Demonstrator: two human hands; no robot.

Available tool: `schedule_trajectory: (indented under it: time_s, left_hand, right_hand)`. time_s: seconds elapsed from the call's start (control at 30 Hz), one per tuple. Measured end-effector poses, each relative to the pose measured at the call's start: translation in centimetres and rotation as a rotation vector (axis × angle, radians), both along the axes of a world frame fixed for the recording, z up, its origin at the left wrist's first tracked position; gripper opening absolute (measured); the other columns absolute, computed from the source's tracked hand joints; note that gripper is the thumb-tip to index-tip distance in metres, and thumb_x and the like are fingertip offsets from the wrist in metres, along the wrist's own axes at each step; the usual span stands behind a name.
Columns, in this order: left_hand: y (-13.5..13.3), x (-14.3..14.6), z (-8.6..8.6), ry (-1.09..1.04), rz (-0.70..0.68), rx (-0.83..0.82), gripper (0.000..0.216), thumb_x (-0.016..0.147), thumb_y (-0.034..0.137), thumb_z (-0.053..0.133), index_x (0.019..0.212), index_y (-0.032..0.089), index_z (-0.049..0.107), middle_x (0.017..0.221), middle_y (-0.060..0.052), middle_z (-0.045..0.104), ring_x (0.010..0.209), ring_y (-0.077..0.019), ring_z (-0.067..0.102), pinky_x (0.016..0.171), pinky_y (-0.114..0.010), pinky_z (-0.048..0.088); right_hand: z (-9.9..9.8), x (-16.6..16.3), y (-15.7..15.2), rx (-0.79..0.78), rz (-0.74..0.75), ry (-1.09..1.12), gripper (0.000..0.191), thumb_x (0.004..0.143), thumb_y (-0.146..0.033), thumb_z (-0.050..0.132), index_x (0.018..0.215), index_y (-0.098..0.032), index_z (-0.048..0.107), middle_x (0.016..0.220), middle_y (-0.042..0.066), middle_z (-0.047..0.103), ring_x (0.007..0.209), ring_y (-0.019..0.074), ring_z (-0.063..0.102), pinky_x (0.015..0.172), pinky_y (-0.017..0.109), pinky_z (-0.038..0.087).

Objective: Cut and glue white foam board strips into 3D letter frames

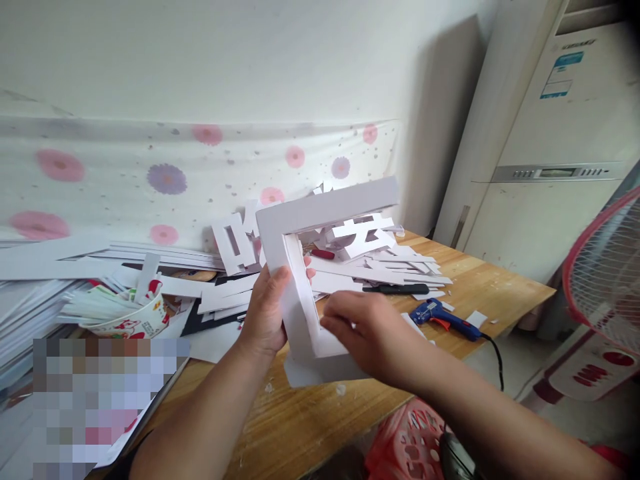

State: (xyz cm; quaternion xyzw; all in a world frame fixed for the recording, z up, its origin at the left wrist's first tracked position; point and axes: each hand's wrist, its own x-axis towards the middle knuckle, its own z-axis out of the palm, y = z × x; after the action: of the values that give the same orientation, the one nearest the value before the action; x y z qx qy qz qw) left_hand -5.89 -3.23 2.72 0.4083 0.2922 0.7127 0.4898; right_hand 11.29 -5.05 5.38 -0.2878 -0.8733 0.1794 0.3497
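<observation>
My left hand (270,310) is wrapped round the upright side of a white C-shaped piece with thick walls (325,205), like a hollow letter of foam board. The piece is tilted above the table, its opening facing right. My right hand (367,333) is inside the corner of the opening, thumb and fingers closed together against the lower inner edge. Whatever its fingertips pinch, if anything, is too small to make out. To the right of my right hand, a blue glue gun (445,317) with an orange trigger lies on the table.
White cut-out pieces and strips (370,267) are heaped behind the hands, with a black-handled tool (400,289) among them. A paper tub (145,323) of strips stands left. A red basket (410,443) sits below the wooden table's edge (520,283); a fan (605,267) is at right.
</observation>
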Motion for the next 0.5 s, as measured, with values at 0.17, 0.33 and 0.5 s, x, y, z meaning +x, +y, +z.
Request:
schedule_trajectory:
  time_s: [0.17, 0.33, 0.5]
  left_hand:
    - [1.4, -1.4, 0.6, -0.193, 0.129, -0.113, 0.053, 0.069, 0.051, 0.072, 0.108, 0.017, 0.061, 0.099, -0.008, 0.069, 0.082, -0.0193, 0.066, 0.066, -0.027, 0.053]
    - [2.5, -2.0, 0.3, -0.373, 0.209, -0.156, 0.045, 0.072, 0.053, 0.070, 0.103, 0.022, 0.062, 0.093, -0.005, 0.068, 0.083, -0.0170, 0.065, 0.072, -0.027, 0.055]
    - [1.6, -0.6, 0.4, -0.376, 0.199, -0.069, 0.038, 0.070, 0.042, 0.074, 0.102, 0.025, 0.061, 0.092, -0.001, 0.067, 0.087, -0.0167, 0.063, 0.074, -0.026, 0.053]
  right_hand:
    - [1.7, 3.0, 0.7, 0.400, -0.208, 0.180, 0.013, 0.090, -0.020, 0.051, 0.083, -0.022, 0.062, 0.079, 0.002, 0.065, 0.074, 0.0157, 0.059, 0.068, 0.029, 0.047]
    - [-1.0, 1.4, 0.8, 0.527, -0.374, 0.293, 0.069, 0.082, -0.035, 0.065, 0.143, -0.024, 0.034, 0.141, 0.015, 0.038, 0.131, 0.0350, 0.037, 0.103, 0.053, 0.040]
    - [-5.5, -0.3, 3.4, 0.128, -0.369, 0.576, 0.086, 0.082, -0.046, 0.063, 0.149, -0.023, 0.014, 0.144, 0.022, 0.033, 0.126, 0.0351, 0.044, 0.090, 0.050, 0.051]
